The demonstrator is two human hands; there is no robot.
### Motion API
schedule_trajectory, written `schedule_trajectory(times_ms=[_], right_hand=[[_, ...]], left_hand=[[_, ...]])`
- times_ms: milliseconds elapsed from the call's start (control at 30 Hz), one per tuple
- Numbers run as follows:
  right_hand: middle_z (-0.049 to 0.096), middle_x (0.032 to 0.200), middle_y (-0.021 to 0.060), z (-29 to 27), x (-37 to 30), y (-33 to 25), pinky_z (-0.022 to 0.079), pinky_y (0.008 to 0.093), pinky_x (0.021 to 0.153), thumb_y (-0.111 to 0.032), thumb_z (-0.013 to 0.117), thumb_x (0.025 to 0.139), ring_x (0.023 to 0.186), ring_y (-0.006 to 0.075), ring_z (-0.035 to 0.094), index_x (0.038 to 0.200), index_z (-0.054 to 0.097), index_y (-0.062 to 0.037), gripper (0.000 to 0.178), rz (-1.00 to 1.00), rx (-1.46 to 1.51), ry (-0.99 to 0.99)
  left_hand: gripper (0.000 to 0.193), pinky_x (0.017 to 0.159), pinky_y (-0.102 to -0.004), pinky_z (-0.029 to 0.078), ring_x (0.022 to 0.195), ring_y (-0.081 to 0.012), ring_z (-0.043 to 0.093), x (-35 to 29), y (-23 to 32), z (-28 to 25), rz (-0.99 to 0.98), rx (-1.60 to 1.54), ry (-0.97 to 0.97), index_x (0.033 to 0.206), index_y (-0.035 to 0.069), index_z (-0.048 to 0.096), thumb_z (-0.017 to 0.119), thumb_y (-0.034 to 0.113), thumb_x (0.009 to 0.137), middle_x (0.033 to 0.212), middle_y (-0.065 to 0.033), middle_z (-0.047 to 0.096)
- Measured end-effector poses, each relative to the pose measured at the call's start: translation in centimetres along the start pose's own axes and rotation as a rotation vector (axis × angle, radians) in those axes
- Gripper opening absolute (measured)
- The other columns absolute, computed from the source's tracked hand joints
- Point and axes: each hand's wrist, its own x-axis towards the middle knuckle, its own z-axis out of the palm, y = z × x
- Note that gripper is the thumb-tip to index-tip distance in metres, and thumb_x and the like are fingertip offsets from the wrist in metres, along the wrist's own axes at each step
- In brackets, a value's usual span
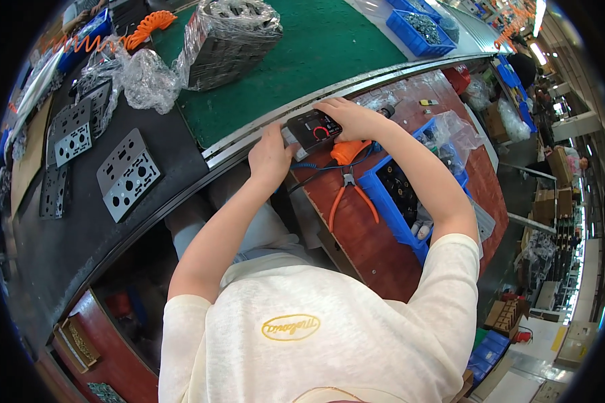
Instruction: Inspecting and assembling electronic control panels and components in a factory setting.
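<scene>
A small box-shaped device [313, 131] with a black face, a red ring marking and grey sides is held between my two hands at the near edge of the green work surface. My left hand [270, 158] grips its left side, fingers curled round it. From above and the right, my right hand [351, 121] wraps over the far right corner; part of its fingers is hidden. Just below the device lies an orange tool [347, 153] with a blue cord beside it. Cutting pliers [348, 195] with orange handles rest on the red-brown tabletop [343, 252], below the orange tool.
A blue bin [395, 195] of black parts stands under my right forearm. Punched metal panels [129, 176] lie on the black surface at left. A plastic-wrapped stack [230, 47] stands on the green mat [329, 33]. A blue tray [420, 33] of small hardware sits at the far right.
</scene>
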Motion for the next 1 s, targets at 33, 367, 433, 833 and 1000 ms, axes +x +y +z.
schedule_trajectory(times_ms=[33,367,433,833,1000], right_hand=[[0.045,0.127,0.0162,-0.2,0.0,0.0,0.039,0.0413,0.098,-0.011,0.078,0.055,0.120,0.0343,0.042,0.131,0.036,-0.0045,0.087,-0.001,0.006,-0.001],[0.043,0.129,0.0183,0.3,-0.9,0.2,0.041,0.0404,0.098,-0.012,0.077,0.055,0.119,0.0354,0.043,0.131,0.035,-0.0035,0.087,0.056,0.074,0.136],[0.044,0.127,0.0191,0.4,-1.6,0.0,0.042,0.0416,0.096,-0.011,0.074,0.058,0.118,0.0359,0.044,0.130,0.037,-0.0035,0.082,0.120,0.006,0.175],[0.043,0.131,0.0128,-0.4,-5.6,-6.7,0.033,0.0628,0.094,-0.018,0.067,0.073,0.126,0.0254,0.037,0.132,0.036,-0.0020,0.068,0.409,-0.221,0.360],[0.058,0.113,0.0134,-5.4,-24.3,-12.6,0.041,0.0376,0.092,-0.022,0.074,0.067,0.108,0.0307,0.052,0.116,0.054,-0.0044,0.056,0.673,0.172,0.755]], left_hand=[[0.044,0.071,-0.0391,0.047,0.085,-0.0305,0.061,0.2,0.1,-0.2,0.031,0.010,0.023,0.113,0.005,0.050,0.067,0.021,0.075,0.096,-0.0128,0.060],[0.035,0.072,-0.0341,0.048,0.085,-0.0231,0.062,2.6,1.0,-0.5,0.032,-0.131,-0.307,0.111,0.000,0.054,0.059,0.015,0.080,0.098,-0.0110,0.062],[0.026,0.079,-0.0338,0.048,0.095,-0.0265,0.060,2.7,1.2,0.3,-0.352,-1.086,-0.466,0.099,-0.005,0.057,0.053,0.014,0.080,0.102,-0.0135,0.061],[0.036,0.082,-0.0321,0.054,0.100,-0.0257,0.061,4.6,0.1,2.0,-0.629,-1.383,-0.503,0.112,-0.001,0.052,0.062,0.021,0.087,0.108,-0.0134,0.061],[0.035,0.081,-0.0294,0.055,0.105,-0.0248,0.059,5.2,1.1,-0.1,-0.564,-1.448,-0.451,0.115,-0.002,0.049,0.056,0.021,0.090,0.111,-0.0164,0.059]])
